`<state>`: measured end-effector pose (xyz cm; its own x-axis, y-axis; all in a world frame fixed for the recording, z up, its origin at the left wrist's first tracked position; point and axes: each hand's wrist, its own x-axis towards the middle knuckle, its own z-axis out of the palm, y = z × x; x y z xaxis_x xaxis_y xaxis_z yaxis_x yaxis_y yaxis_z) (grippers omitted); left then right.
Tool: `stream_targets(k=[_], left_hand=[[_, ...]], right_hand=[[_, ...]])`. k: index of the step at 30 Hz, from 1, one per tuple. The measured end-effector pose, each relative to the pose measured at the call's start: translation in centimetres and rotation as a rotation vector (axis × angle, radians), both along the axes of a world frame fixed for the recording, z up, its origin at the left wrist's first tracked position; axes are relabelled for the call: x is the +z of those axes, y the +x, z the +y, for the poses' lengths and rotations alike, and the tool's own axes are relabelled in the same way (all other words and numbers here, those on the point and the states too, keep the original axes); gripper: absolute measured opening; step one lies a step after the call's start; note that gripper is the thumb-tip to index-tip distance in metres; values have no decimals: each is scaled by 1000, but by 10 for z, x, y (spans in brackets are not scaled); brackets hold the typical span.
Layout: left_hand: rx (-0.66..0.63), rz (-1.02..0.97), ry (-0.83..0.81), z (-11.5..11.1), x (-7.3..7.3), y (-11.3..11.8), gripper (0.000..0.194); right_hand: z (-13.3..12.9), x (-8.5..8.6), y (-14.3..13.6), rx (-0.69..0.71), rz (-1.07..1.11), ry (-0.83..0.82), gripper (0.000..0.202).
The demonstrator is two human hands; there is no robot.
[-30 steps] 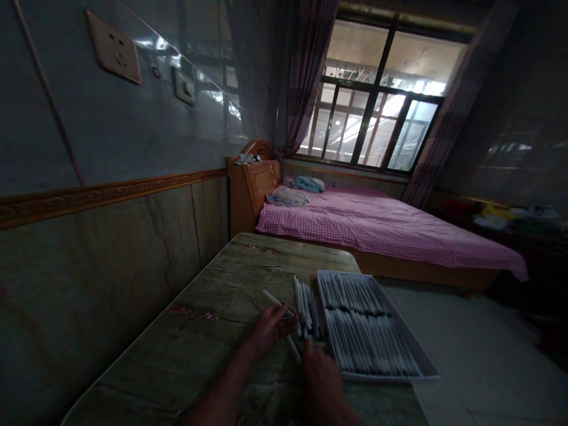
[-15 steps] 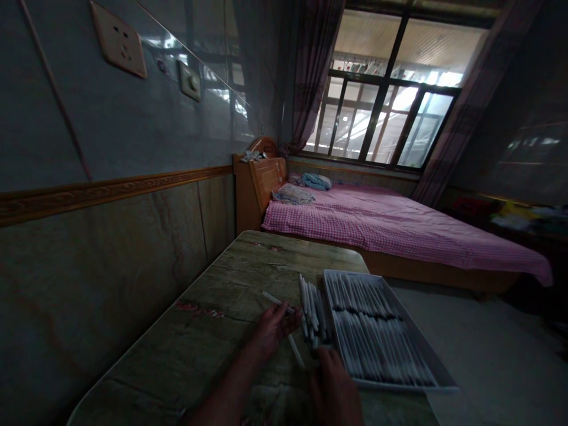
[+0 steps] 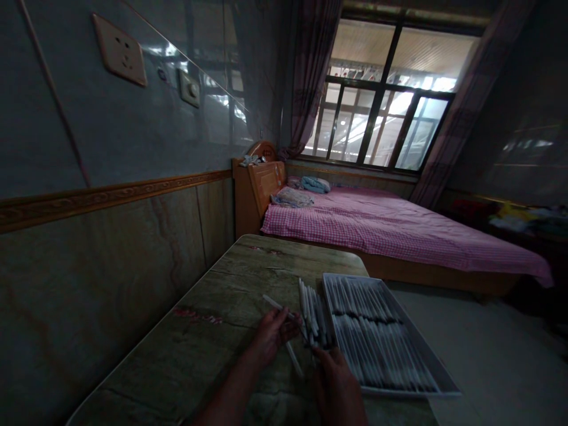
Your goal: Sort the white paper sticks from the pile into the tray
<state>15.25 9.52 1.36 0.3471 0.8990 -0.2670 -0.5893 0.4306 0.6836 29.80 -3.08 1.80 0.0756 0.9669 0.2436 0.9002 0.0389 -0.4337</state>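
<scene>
Head view: a loose bundle of thin white paper-wrapped sticks (image 3: pixel 313 312) lies on the mottled green surface (image 3: pixel 231 284) just beyond both hands, long axes running away from the person, beside a shallow white tray (image 3: pixel 439 387) filled with the same sticks. Left hand (image 3: pixel 271 335), nearer the bundle's left edge, pinches one slim white stick (image 3: pixel 279 307), which lies slantwise across its fingers. Right hand (image 3: pixel 338 391) sits at the bundle's near end, fingers curled; whether it grips anything cannot be told.

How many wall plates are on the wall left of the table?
2: a socket plate high on the left, and a smaller dial switch further along toward the bed. Glare may hide more.
</scene>
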Motion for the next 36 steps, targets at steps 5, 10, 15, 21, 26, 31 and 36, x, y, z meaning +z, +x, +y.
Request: stream_targets(k=[5,10,15,21,26,31,36], left_hand=[[-97,49,47,-4,-2,5,21],[-26,-48,-32,-5,2,1,14],[104,-202,-176,1,6,-10,10],[51,-254,-196,1,7,-12,12],[30,-211,-142,-2,7,-11,8],[-5,-143,-62,-7,9,-8,5],[-10,-109,-65,-8,7,-4,10]], right_hand=[[15,34,-4,-69,-14,-2,38],[33,53,-4,0,212,140,31],[34,47,-8,-99,-108,-104,23],[38,37,-15,-21,-352,-188,19],[44,33,-14,19,-389,-172,24],[47,30,-11,35,-345,-124,24],[46,23,-7,-37,154,62,16]])
